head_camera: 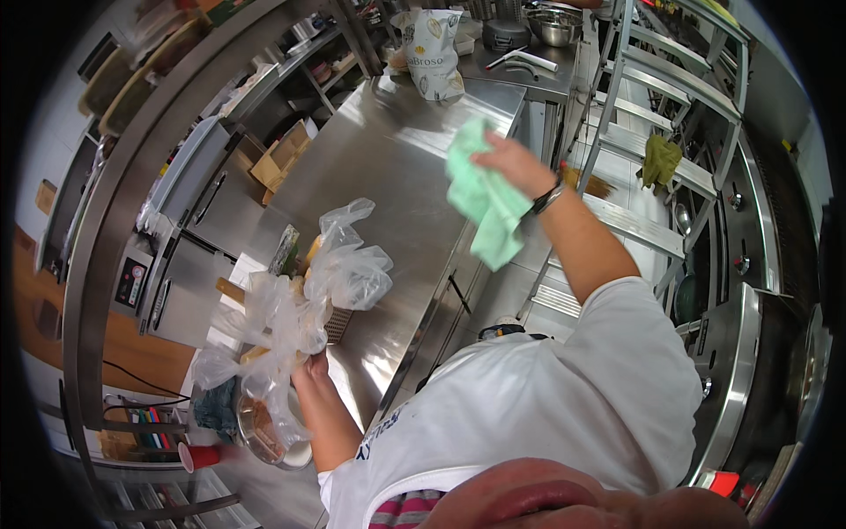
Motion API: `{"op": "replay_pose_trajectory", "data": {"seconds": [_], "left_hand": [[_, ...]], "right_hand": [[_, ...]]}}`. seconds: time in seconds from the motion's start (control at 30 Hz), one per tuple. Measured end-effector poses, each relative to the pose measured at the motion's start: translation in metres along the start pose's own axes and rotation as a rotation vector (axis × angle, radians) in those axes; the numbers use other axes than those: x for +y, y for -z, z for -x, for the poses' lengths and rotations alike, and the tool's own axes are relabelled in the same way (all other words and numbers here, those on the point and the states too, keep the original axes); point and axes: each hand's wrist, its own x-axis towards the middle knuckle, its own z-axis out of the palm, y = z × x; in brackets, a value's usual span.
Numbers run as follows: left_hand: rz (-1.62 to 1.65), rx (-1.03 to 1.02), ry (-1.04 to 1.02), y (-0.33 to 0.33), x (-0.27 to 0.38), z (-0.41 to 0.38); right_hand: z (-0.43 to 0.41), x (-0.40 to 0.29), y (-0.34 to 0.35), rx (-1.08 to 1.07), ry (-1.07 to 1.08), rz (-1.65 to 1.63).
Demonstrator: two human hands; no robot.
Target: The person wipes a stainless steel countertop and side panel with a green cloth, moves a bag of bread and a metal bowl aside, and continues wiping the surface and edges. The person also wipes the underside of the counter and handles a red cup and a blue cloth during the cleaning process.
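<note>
My right hand (512,162) grips a light green cloth (482,192), which hangs in folds over the front edge of the stainless steel worktop (390,178). A dark band circles the right wrist. My left hand (314,370) is against a heap of clear plastic bags (297,304) at the near left part of the worktop; its fingers are mostly hidden. Beside the bags stands a perforated metal object (338,324), perhaps a grater. A wooden handle (230,289) and a wrapped green item (285,250) stick out of the heap.
A printed white bag (433,56) stands at the far end. Beyond it are a metal bowl (555,25) and a white-handled tool (532,61). An aluminium stepladder (644,132) stands to the right. Near my left arm are a bowl of brown food (264,430) and a red cup (199,456).
</note>
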Motion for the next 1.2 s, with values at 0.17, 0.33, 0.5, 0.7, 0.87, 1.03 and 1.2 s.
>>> {"op": "replay_pose_trajectory", "data": {"seconds": [0.17, 0.33, 0.5, 0.7, 0.87, 1.03, 1.2], "left_hand": [[0.173, -0.092, 0.067, -0.06, -0.016, -0.007], [0.319, -0.315, 0.223, -0.161, -0.052, -0.029], [0.122, -0.136, 0.156, -0.263, -0.097, -0.088], [0.061, -0.354, -0.063, -0.355, -0.152, -0.189], [0.02, -0.118, -0.036, -0.444, -0.167, -0.238], [-0.051, -0.092, -0.059, -0.507, -0.169, -0.274], [-0.05, -0.154, -0.077, -0.531, -0.176, -0.288]], "right_hand": [[-0.037, 0.016, 0.098, 0.199, -0.023, -0.236], [-0.061, 0.063, 0.139, 0.152, -0.172, -0.254], [-0.103, 0.104, 0.154, 0.11, -0.193, -0.075], [-0.165, 0.166, 0.141, 0.077, -0.128, 0.813], [-0.173, 0.185, 0.147, 0.16, 0.187, 0.94], [-0.184, 0.187, 0.163, 0.207, 0.141, 0.924], [-0.185, 0.185, 0.162, 0.201, 0.141, 0.912]]}}
